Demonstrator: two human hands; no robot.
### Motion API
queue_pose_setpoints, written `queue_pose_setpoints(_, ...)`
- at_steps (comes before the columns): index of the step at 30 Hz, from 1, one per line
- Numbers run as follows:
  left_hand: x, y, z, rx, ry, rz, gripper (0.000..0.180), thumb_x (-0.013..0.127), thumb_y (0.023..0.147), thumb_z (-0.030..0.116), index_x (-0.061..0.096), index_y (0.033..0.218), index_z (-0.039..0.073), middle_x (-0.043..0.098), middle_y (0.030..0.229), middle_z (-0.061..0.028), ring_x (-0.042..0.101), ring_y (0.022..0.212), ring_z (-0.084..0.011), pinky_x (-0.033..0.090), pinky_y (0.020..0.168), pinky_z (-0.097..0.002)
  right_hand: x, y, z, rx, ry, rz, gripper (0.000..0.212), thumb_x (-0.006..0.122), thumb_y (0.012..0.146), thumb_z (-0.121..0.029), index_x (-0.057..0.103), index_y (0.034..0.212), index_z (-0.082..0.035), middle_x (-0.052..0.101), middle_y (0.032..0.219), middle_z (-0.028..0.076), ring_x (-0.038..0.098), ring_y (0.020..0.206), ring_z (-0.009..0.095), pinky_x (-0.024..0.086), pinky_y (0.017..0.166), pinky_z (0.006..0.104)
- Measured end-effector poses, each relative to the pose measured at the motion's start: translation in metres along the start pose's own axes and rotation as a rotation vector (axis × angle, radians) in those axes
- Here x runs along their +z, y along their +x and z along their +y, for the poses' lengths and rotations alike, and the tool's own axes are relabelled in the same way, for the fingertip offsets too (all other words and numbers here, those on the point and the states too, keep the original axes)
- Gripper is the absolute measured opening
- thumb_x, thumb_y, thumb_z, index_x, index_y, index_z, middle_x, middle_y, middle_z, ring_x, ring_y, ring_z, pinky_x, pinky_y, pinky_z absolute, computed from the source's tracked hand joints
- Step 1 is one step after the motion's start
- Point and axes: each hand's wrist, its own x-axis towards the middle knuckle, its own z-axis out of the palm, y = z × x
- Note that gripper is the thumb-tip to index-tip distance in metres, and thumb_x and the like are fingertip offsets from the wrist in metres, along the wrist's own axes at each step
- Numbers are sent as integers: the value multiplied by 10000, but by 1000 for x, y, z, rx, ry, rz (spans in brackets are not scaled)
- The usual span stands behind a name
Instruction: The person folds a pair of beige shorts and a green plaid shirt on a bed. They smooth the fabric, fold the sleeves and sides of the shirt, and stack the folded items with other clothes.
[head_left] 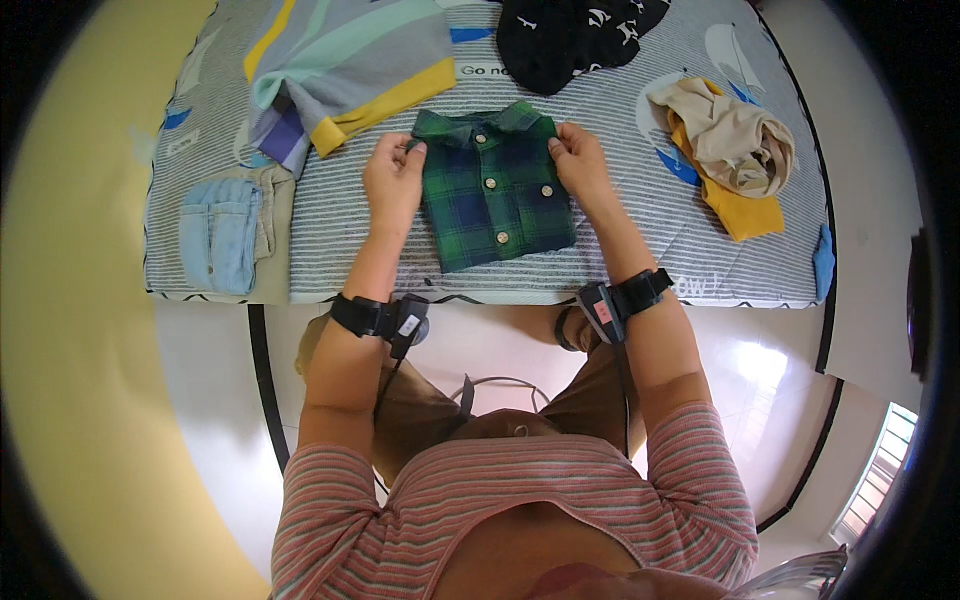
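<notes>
A green and navy plaid shirt (498,195), folded into a compact rectangle with its collar at the far side and pale buttons facing up, lies on the striped bed cover (340,230). My left hand (395,175) pinches its left edge just below the collar, thumb on top. On the opposite side, my right hand (580,165) grips the upper right edge near the collar, thumb also on top. The fingers beneath the cloth are partly hidden. Both wrists carry black strapped devices.
Folded light blue jeans (218,235) and beige cloth (275,220) lie at the near left. A grey, mint and yellow garment (350,65) spreads behind. Black patterned cloth (560,45) sits at the back; beige (735,135) and yellow (745,213) clothes are bunched at right.
</notes>
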Motion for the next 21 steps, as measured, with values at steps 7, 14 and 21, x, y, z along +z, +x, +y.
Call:
queue_pose_setpoints(7, -14, -9, 3, -352, -389, -149, 176, 558, 878, 177, 570, 939, 12, 596, 800, -17, 539, 681, -98, 434, 607, -228, -8, -21, -35, 54, -146, 137, 208, 608, 792, -191, 572, 795, 13, 588, 661, 142, 569, 596, 259, 442, 581, 348)
queue_pose_setpoints(14, -30, -32, 11, -556, -722, -359, 194, 513, 905, 179, 554, 998, 15, 617, 949, -70, 593, 842, -157, 476, 729, -272, -31, -36, -30, 234, 134, -140, 215, 596, 851, -210, 602, 790, -4, 550, 627, -3, 451, 532, 78, 351, 487, 220)
queue_pose_setpoints(21, -22, -36, 19, -568, -572, -350, 148, 583, 870, 185, 581, 874, 36, 619, 856, -31, 582, 753, -104, 471, 671, -239, -40, -43, -48, 329, 176, -260, 220, 600, 855, -197, 592, 703, -37, 492, 588, -31, 411, 524, 63, 320, 479, 210)
